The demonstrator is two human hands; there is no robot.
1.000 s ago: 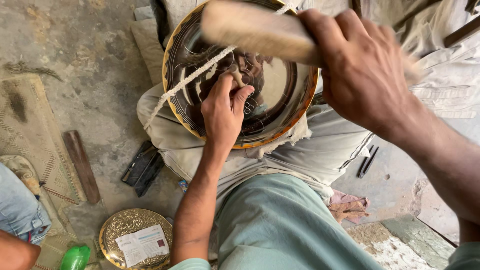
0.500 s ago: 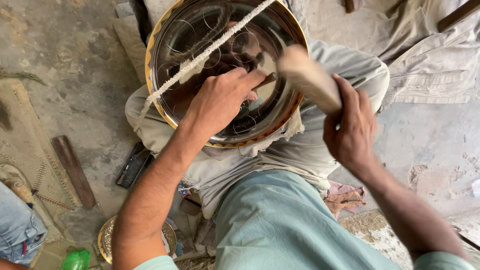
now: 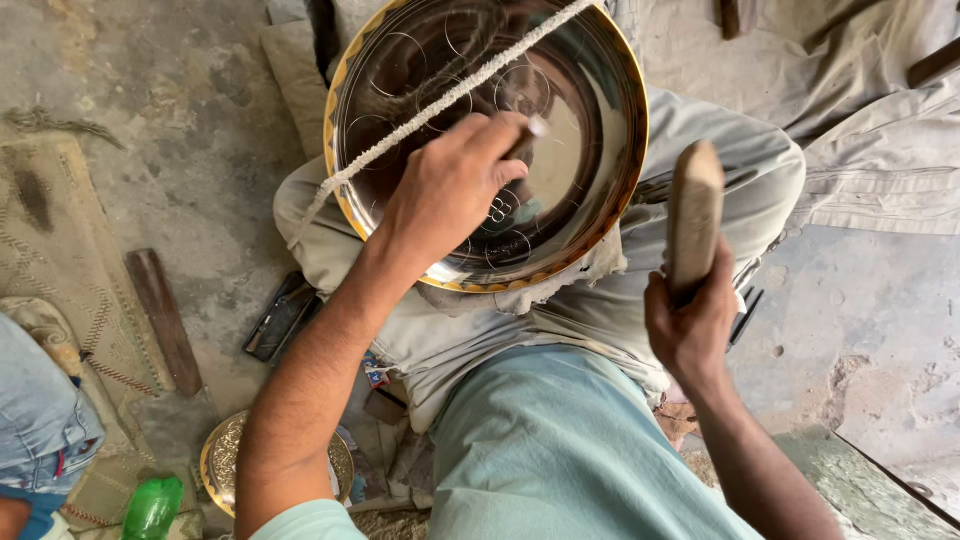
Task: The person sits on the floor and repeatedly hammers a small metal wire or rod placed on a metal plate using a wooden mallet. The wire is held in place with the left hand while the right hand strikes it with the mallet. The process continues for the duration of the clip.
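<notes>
Head view, looking down on a seated person's lap. A large round shiny metal tray with a brass-coloured rim [image 3: 600, 215] rests tilted on the person's knees, over pale grey trousers [image 3: 720, 160]. Circles are engraved on its dark, reflective face. A thick white twisted cord [image 3: 450, 98] runs diagonally across the tray.

Left hand [image 3: 450, 190] lies over the tray's middle, fingers curled shut around a small metal punch [image 3: 530, 135]; the tip meets the tray face. Right hand [image 3: 690, 325] is off the tray's right edge, closed around the lower end of a worn wooden mallet [image 3: 695, 210], held upright and clear of the tray.

On the concrete floor [image 3: 200, 130]: a flat wooden strip [image 3: 165, 320] at left, a smaller embossed brass dish [image 3: 225, 460] near the left elbow, a green plastic bottle [image 3: 150, 508] beside it. Another person's blue-jeaned leg [image 3: 40, 420] at far left.
</notes>
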